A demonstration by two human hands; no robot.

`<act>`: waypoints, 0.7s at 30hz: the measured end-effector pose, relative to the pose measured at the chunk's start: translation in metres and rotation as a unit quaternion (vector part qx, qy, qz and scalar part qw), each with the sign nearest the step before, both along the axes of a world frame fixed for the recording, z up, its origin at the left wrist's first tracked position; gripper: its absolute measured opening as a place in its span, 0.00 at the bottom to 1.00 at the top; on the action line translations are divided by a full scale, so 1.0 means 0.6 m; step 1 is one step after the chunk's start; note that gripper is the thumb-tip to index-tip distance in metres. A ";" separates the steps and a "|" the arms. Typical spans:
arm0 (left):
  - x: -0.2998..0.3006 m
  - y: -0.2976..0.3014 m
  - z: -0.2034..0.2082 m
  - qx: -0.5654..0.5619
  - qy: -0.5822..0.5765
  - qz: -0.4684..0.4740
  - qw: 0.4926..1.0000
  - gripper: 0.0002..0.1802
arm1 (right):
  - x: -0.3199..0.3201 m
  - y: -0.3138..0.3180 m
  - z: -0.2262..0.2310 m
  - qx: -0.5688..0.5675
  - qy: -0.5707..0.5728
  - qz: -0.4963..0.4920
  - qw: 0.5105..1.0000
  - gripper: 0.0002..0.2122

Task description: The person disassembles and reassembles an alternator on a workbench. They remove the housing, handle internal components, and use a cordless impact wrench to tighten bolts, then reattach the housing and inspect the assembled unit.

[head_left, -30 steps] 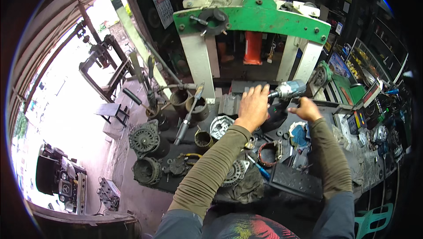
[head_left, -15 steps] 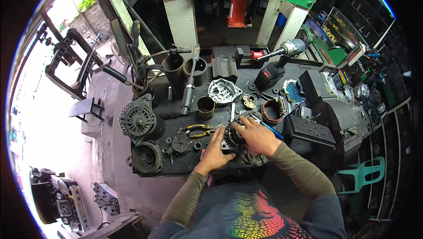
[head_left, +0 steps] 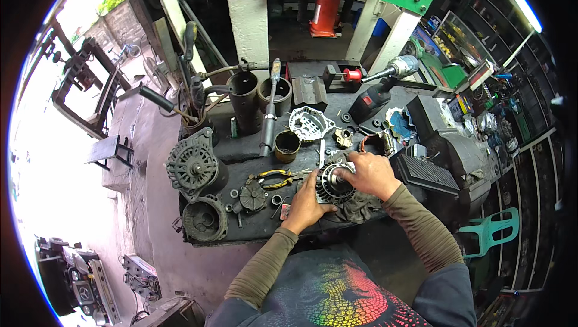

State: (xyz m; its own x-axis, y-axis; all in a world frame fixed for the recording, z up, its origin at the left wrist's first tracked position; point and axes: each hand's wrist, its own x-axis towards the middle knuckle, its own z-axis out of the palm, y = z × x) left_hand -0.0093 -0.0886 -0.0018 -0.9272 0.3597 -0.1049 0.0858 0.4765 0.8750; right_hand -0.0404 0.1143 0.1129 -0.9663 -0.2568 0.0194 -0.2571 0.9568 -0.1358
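Note:
A round, slotted metal alternator housing (head_left: 328,192) lies on the dark bench in front of me, a shiny ring and hub at its middle. My left hand (head_left: 306,208) grips its left side, fingers along the rim and thumb reaching under the near edge. From the right, my right hand (head_left: 374,176) holds it, thumb pressed by the hub and fingers curled over the far side. A grey rag (head_left: 359,208) is bunched against the housing's near right edge. Yellow-handled pliers (head_left: 274,178) lie just left of my left hand.
A complete alternator (head_left: 194,167) and an open housing (head_left: 205,217) stand at the bench's left end. Behind my hands are a pale housing frame (head_left: 310,124), a small can (head_left: 287,146) and a copper-wound stator (head_left: 373,144). An impact wrench (head_left: 376,95) stands at the back right.
My right hand has shifted right and uncovered the housing's ringed middle, its thumb now at the hub. My left hand stays on the left rim. The view has shifted slightly.

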 end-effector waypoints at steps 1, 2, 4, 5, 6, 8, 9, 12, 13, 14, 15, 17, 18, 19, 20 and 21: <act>-0.001 0.000 0.000 -0.001 0.010 0.001 1.000 0.69 | 0.005 0.001 -0.001 -0.003 -0.012 0.006 1.000 0.26; -0.001 0.000 0.000 0.008 0.010 0.001 1.000 0.69 | 0.010 0.002 -0.001 -0.016 -0.012 0.023 1.000 0.28; -0.002 -0.001 0.001 0.011 0.024 0.005 1.000 0.69 | 0.016 0.004 -0.002 -0.026 -0.017 0.069 0.997 0.33; -0.002 -0.002 0.001 0.003 0.024 0.004 1.000 0.69 | 0.018 0.004 -0.003 -0.040 -0.006 0.100 0.994 0.36; -0.002 -0.002 0.001 -0.001 0.015 0.003 1.000 0.69 | 0.019 0.003 -0.005 -0.028 -0.036 0.102 0.994 0.37; -0.002 -0.002 -0.001 -0.009 0.014 0.007 1.000 0.69 | 0.018 -0.001 -0.013 -0.008 -0.084 0.109 0.990 0.40; -0.003 -0.002 -0.003 -0.006 0.018 0.006 1.000 0.70 | 0.016 -0.007 -0.020 -0.009 -0.113 0.081 0.990 0.37; -0.004 -0.001 -0.008 -0.005 0.031 0.005 1.000 0.69 | 0.004 -0.021 -0.042 0.014 -0.147 0.042 0.988 0.33; -0.004 -0.001 -0.009 -0.009 0.037 0.006 0.999 0.69 | 0.000 -0.020 -0.046 0.008 -0.161 0.022 0.987 0.30; -0.003 -0.001 -0.010 -0.015 0.048 0.008 0.999 0.69 | -0.003 -0.018 -0.048 0.008 -0.147 0.066 0.987 0.29; -0.003 -0.002 -0.010 -0.012 0.042 0.009 0.999 0.69 | -0.006 -0.014 -0.049 0.009 -0.132 0.110 0.985 0.28; -0.002 -0.003 -0.009 -0.021 0.045 0.010 0.999 0.69 | -0.010 -0.008 -0.044 0.019 -0.102 0.191 0.976 0.26; -0.002 -0.003 -0.008 -0.017 0.024 0.008 1.000 0.68 | -0.011 -0.008 -0.041 0.028 -0.095 0.236 0.967 0.26; -0.004 -0.003 -0.007 -0.020 0.007 0.004 1.000 0.67 | -0.013 -0.009 -0.036 0.046 -0.080 0.267 0.959 0.27; -0.003 -0.003 -0.006 -0.023 -0.010 0.000 1.000 0.66 | -0.014 -0.012 -0.031 0.079 -0.076 0.298 0.948 0.27; -0.004 -0.003 -0.005 -0.010 -0.008 0.006 1.000 0.67 | -0.016 -0.017 -0.027 0.090 -0.080 0.283 0.951 0.21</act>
